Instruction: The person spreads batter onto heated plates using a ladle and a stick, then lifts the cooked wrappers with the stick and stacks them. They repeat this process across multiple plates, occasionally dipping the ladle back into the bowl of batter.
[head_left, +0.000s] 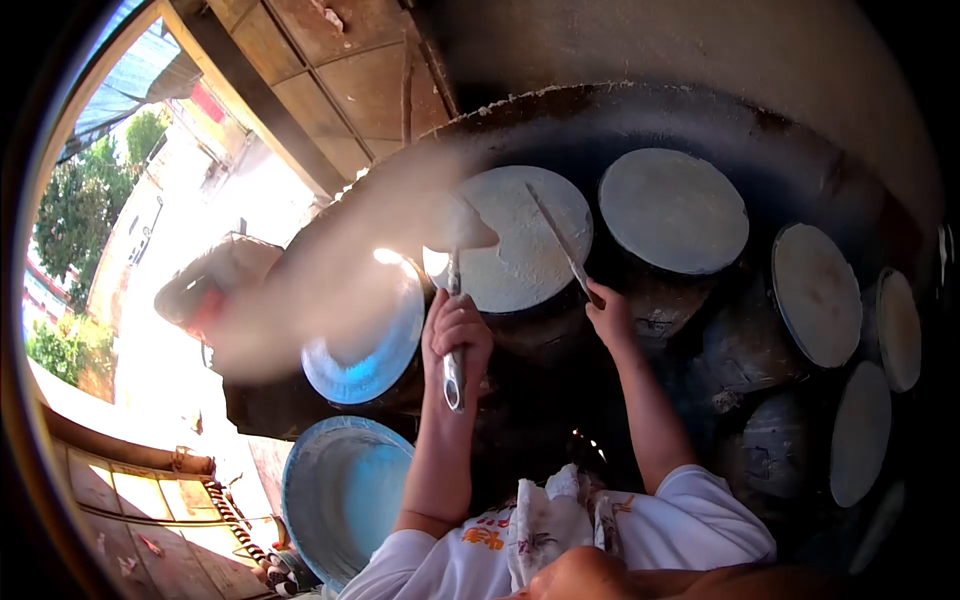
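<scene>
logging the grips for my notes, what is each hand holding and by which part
The left hand grips a metal ladle by its handle's lower end. The right hand holds a thin pale flat stick by its near end, over a round white flatbread.

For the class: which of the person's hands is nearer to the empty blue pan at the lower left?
The left hand. It grips a ladle handle just right of the upper blue pan, above the empty blue pan. The right hand, holding a thin stick, is farther right.

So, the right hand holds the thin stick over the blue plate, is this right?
Not quite. The head view shows the right hand holding the thin stick over the white disc, not the blue plate.
</scene>
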